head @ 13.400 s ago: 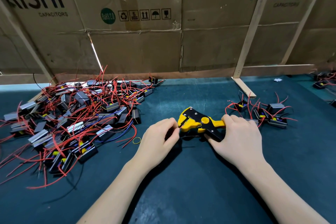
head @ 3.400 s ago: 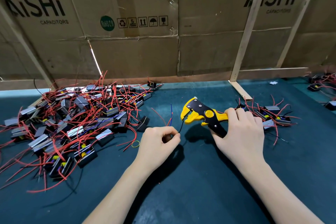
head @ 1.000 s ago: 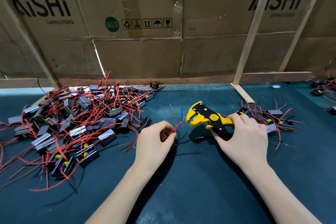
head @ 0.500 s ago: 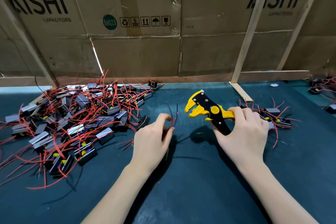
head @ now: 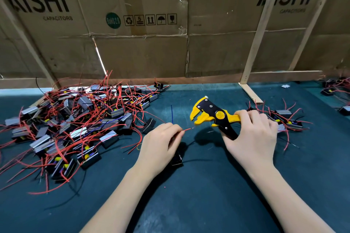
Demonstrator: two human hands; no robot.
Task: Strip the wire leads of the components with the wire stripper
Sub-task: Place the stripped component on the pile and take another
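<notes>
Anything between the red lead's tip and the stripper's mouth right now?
Nothing visible. The left hand pinches the red lead, its tip pointing at the open mouth of the wire stripper held by the right hand; only open space separates them.

Yellow-and-black wire stripper [head: 214,116], red wire lead [head: 187,129], dark teal table [head: 208,195].

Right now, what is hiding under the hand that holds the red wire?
Under the left hand a small black box-shaped component sticks out, resting on the dark green mat. Most of it is covered. The red wire pokes out from the fingers.
</notes>
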